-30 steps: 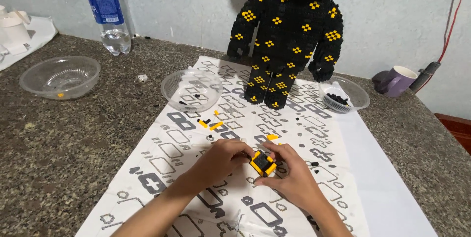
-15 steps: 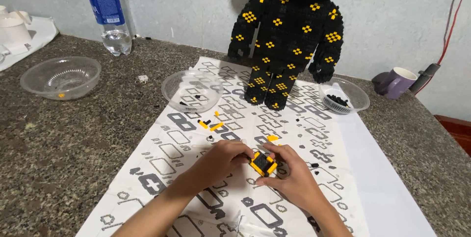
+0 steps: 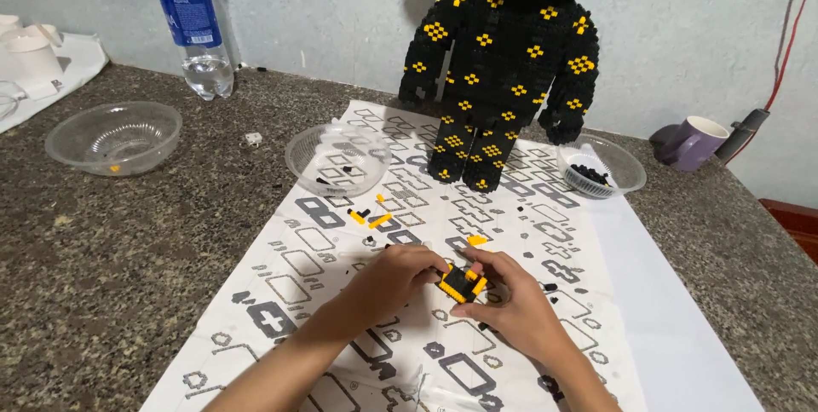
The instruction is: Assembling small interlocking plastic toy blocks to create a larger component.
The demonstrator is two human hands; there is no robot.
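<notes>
My left hand [image 3: 394,280] and my right hand [image 3: 509,303] meet over a printed instruction sheet [image 3: 341,327] and together pinch a small black and yellow brick assembly [image 3: 461,283]. A few loose yellow and black bricks [image 3: 368,218] lie on the sheet just beyond my left hand. One more yellow brick [image 3: 476,240] rests just past the assembly. A tall black brick figure with yellow patches [image 3: 503,63] stands at the sheet's far end.
A clear bowl [image 3: 337,158] with a few bricks sits left of the figure, and a clear bowl of black bricks [image 3: 601,169] sits to its right. An almost empty clear bowl [image 3: 113,135], a water bottle [image 3: 194,24] and a purple mug [image 3: 694,143] stand on the granite counter.
Both hands stay together on the small assembly with only slight finger shifts. Nothing else on the counter has moved.
</notes>
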